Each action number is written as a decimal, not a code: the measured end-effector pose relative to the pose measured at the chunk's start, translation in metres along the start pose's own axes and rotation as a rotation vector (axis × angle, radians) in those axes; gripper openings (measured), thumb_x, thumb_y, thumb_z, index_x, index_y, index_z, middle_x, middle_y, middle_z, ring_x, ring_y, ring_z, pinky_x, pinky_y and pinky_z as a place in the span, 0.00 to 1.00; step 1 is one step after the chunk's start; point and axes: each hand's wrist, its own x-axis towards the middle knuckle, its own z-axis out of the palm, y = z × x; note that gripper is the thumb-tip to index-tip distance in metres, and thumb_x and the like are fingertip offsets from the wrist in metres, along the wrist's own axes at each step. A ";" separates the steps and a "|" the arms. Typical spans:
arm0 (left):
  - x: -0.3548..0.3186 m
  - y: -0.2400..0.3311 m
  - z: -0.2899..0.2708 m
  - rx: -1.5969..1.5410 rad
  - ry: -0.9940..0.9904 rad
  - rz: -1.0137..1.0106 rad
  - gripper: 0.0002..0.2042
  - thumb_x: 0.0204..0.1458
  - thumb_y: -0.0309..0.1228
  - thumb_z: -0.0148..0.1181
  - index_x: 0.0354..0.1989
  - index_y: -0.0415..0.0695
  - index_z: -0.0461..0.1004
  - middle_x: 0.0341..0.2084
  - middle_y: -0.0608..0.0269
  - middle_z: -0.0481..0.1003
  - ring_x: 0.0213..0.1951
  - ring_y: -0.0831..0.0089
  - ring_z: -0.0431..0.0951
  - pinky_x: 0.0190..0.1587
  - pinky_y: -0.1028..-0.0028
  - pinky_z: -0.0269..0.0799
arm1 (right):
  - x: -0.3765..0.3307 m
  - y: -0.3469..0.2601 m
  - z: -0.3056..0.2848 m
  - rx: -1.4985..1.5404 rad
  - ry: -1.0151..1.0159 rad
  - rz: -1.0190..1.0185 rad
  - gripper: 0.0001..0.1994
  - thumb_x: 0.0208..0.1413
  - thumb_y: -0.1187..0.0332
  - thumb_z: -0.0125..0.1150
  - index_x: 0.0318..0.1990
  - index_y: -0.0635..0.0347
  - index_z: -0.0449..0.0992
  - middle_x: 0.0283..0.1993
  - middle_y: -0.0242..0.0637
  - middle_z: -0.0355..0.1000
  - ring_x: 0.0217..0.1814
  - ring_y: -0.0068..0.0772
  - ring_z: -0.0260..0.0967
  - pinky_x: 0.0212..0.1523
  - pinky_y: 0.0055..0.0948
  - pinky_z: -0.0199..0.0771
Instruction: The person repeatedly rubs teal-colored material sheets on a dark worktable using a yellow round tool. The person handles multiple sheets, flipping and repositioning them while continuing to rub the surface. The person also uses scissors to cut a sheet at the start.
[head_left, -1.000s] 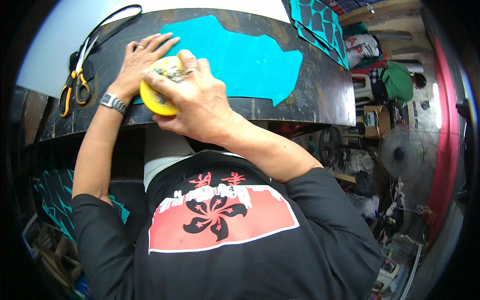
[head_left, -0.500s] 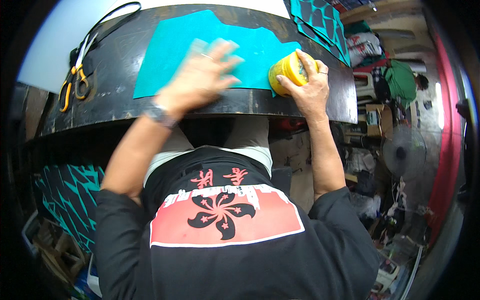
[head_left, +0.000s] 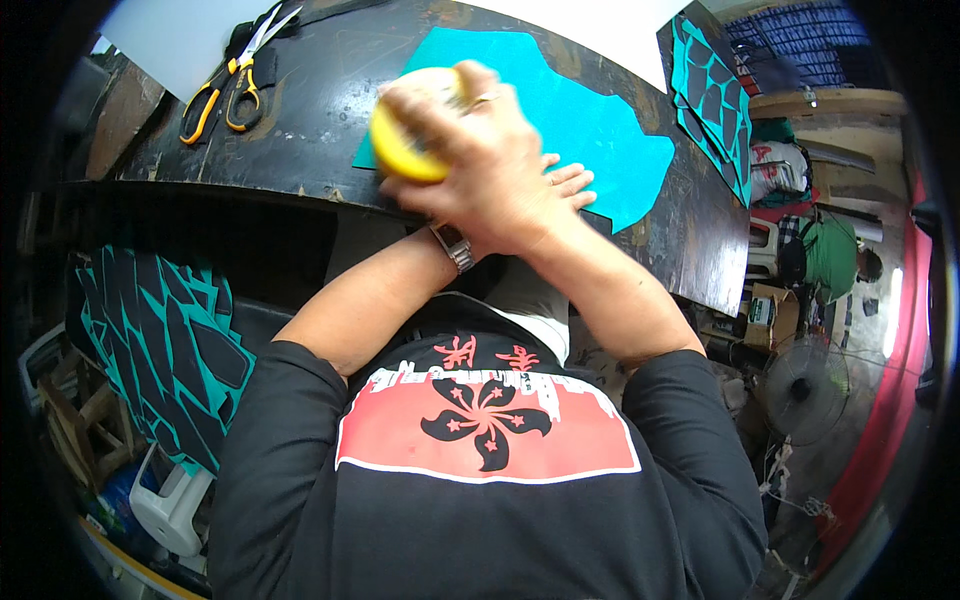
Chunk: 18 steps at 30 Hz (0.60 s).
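A turquoise sheet [head_left: 590, 115] with a wavy outline lies on the dark table. My right hand [head_left: 490, 150], blurred by motion, grips a yellow round tub [head_left: 408, 150] over the sheet's left end. What the tub holds is not visible. My right forearm crosses over my left wrist, which wears a metal watch. Beneath it, my left hand [head_left: 570, 187] rests flat with fingers spread at the sheet's near edge; the crossing arm hides much of its back.
Orange-handled scissors [head_left: 232, 85] lie on the table's [head_left: 310, 120] left. Turquoise pieces with dark patches [head_left: 712, 100] are at its right end, and a similar pile [head_left: 165, 350] is at lower left. A fan [head_left: 805, 390] and a person in green [head_left: 830, 255] are to the right.
My right hand has carried the yellow tub leftward across the sheet. My left hand has moved right, under the right arm, and now lies flat. The whole view has shifted.
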 end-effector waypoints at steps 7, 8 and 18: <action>-0.003 0.012 0.016 -0.251 0.171 -0.093 0.28 0.67 0.48 0.42 0.72 0.52 0.58 0.74 0.53 0.54 0.76 0.59 0.52 0.75 0.49 0.43 | 0.049 -0.005 0.024 -0.036 -0.013 0.045 0.40 0.34 0.53 0.82 0.63 0.30 0.74 0.62 0.59 0.63 0.59 0.59 0.67 0.54 0.46 0.78; -0.002 0.013 0.017 -0.326 0.163 -0.126 0.27 0.66 0.46 0.43 0.73 0.51 0.58 0.74 0.54 0.55 0.76 0.60 0.52 0.75 0.49 0.43 | 0.054 -0.003 0.022 -0.044 -0.017 0.016 0.40 0.35 0.54 0.81 0.63 0.30 0.74 0.62 0.59 0.62 0.57 0.60 0.66 0.52 0.47 0.78; -0.001 0.017 0.003 -0.228 0.088 -0.165 0.30 0.68 0.49 0.39 0.75 0.50 0.51 0.76 0.54 0.51 0.76 0.61 0.49 0.77 0.54 0.39 | 0.016 -0.003 -0.008 0.026 -0.159 0.020 0.41 0.33 0.59 0.81 0.63 0.28 0.74 0.64 0.57 0.60 0.57 0.59 0.66 0.50 0.47 0.80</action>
